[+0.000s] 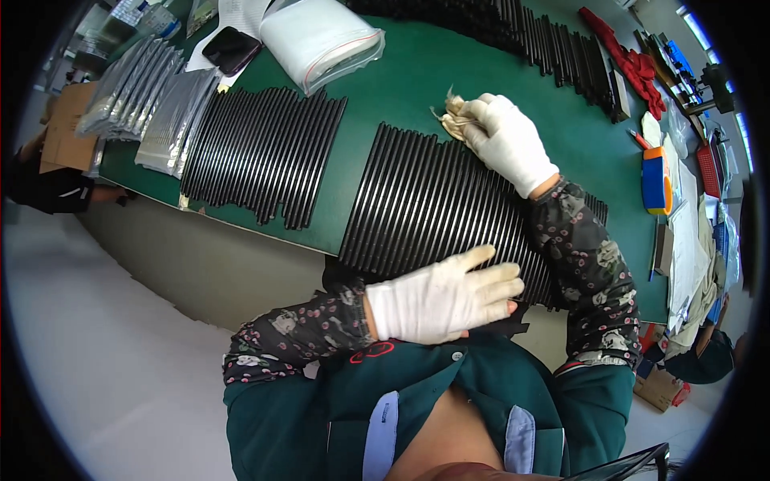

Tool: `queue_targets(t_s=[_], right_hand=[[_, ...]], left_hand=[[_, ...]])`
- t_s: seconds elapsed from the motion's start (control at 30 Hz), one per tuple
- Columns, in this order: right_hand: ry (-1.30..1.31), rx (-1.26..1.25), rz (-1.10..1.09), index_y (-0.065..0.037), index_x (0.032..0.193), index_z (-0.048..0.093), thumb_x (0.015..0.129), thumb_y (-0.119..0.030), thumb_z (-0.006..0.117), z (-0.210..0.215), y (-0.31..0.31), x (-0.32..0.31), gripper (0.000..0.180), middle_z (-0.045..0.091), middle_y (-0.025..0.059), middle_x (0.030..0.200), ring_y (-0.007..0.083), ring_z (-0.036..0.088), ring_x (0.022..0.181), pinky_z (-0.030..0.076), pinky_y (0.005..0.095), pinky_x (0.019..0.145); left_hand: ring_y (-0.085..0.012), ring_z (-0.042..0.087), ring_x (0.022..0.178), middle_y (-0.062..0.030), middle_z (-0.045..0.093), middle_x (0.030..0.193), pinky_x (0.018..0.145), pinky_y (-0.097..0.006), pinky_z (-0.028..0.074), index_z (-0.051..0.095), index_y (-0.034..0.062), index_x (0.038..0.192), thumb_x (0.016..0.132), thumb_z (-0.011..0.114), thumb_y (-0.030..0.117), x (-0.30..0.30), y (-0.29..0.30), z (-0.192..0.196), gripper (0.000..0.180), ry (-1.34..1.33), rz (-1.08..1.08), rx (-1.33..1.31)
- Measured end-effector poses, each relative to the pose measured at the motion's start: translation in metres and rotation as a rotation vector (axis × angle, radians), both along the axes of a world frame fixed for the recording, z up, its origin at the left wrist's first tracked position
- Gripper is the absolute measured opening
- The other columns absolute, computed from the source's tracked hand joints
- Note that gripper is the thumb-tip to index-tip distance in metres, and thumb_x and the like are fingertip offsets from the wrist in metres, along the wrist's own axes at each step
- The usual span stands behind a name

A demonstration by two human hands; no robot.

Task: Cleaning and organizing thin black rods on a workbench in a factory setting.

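A row of black rods lies side by side on the green table, reaching its near edge. My left hand, in a white glove, is at the near ends of these rods with its fingers stretched out and spread. At their far ends my right hand, gloved in white too, has its fingers closed on a crumpled beige cloth. A second row of black rods lies to the left, apart from the first.
Clear plastic packs are stacked at the far left. A phone lies by a white plastic-wrapped bundle. More black rods and a red cloth are at the back right. Orange-and-blue tape stands at the right.
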State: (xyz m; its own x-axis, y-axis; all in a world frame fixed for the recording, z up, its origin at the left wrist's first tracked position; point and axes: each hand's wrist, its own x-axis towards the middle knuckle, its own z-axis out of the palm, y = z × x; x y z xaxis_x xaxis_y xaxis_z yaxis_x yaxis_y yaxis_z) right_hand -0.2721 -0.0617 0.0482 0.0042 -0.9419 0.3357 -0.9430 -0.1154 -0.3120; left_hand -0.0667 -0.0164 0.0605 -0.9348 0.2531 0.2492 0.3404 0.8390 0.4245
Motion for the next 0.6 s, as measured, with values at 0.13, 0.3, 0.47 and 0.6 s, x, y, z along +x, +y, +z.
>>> queue_targets(t_s=[0.13,0.3,0.47,0.6], right_hand=[[0.020,0.092,0.023,-0.006,0.094,0.066,0.087,-0.021,0.064,0.006,-0.009,-0.003,0.016,0.062,0.0079,0.087,0.0269,0.061,0.088,0.051,0.0383,0.079],[-0.004,0.111,-0.024,-0.007,0.100,0.067,0.088,-0.023,0.063,0.001,-0.010,-0.007,0.020,0.064,0.0082,0.090,0.0275,0.062,0.092,0.051,0.0378,0.081],[0.001,0.089,-0.029,-0.008,0.100,0.067,0.088,-0.024,0.063,0.002,-0.008,-0.004,0.020,0.064,0.0079,0.091,0.0270,0.062,0.092,0.051,0.0378,0.081],[-0.007,0.091,-0.053,-0.007,0.100,0.066,0.087,-0.023,0.064,0.004,-0.006,-0.002,0.021,0.063,0.0079,0.090,0.0276,0.062,0.091,0.051,0.0379,0.081]], left_hand=[[-0.0327,0.044,0.128,-0.0152,0.045,0.136,0.106,-0.050,0.034,0.048,0.0038,0.128,0.053,0.083,0.035,0.033,-0.032,0.013,0.088,-0.104,0.220,-0.018],[-0.0361,0.039,0.132,-0.0185,0.044,0.137,0.109,-0.050,0.031,0.047,0.0000,0.128,0.055,0.082,0.043,0.038,-0.042,0.000,0.092,-0.109,0.364,-0.107],[-0.0325,0.039,0.133,-0.0164,0.046,0.137,0.110,-0.047,0.030,0.051,0.0012,0.126,0.065,0.079,0.042,0.036,-0.038,-0.001,0.078,-0.093,0.414,-0.180],[-0.0375,0.038,0.133,-0.0189,0.042,0.140,0.109,-0.051,0.031,0.043,0.0009,0.133,0.057,0.083,0.033,0.037,-0.036,-0.004,0.092,-0.076,0.421,-0.140]])
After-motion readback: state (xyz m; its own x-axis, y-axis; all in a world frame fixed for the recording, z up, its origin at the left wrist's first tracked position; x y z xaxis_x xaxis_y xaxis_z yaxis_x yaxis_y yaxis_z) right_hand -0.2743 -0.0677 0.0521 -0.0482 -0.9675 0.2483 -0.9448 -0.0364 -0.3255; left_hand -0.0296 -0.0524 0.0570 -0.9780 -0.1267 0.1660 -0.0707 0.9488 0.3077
